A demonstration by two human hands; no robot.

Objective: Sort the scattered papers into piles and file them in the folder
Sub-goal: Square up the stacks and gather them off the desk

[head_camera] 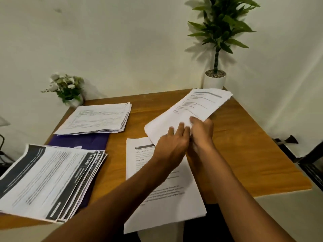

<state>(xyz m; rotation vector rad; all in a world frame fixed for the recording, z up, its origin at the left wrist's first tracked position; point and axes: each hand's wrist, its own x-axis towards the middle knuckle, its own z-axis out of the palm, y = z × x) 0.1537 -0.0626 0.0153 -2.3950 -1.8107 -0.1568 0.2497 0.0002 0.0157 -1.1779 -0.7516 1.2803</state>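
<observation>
Right hand (201, 131) grips the near edge of a sheaf of papers (190, 109), thumb on top and fingers curled beneath. The left hand (173, 142) lies just beside it, its fingers fairly straight and resting on the same edge without curling round it.

Nearest, under both forearms, printed sheets (157, 186) lie on the desk (244, 145) and hang over its front edge. To the near left is a fanned pile with dark header bands (49, 180). It overlaps a purple folder (82, 142) lying flat on the desk.

The held sheaf runs from the hands toward the desk's far right corner. At the far left, a pile of forms (97, 117) covers the folder's far edge. Against the wall stand a small flower pot (68, 89) on the left and a tall plant in a white pot (215, 79) on the right.
</observation>
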